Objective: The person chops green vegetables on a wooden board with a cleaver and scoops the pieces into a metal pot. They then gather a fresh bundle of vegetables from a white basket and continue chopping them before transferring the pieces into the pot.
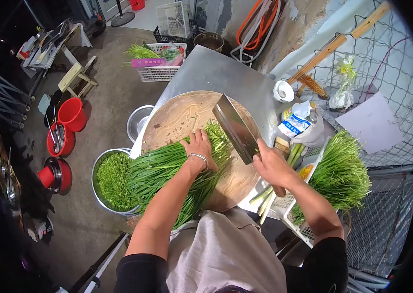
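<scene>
A thick bunch of garlic chives (167, 166) lies across a round wooden chopping board (167, 115). My left hand (199, 149) is on top of the bunch, thumb apart from the fingers, gripping it down near its cut end. The fingertips are partly lost among the stalks. In my right hand (269, 163) is a broad cleaver (236, 128), its blade tilted beside the cut ends on the right. The handle is wrapped by my fingers. Left of the board, a metal basin (95, 183) holds chopped greens (117, 178), and the long leaves hang over its edge.
The board sits on a metal table (206, 68). To the right, a white crate (292, 219) bears more garlic chives (338, 176), beside a white cup (283, 91) and a blue-white bag (294, 122). An empty-looking bowl (138, 122), red buckets (72, 114) and a vegetable basket (160, 73) stand left.
</scene>
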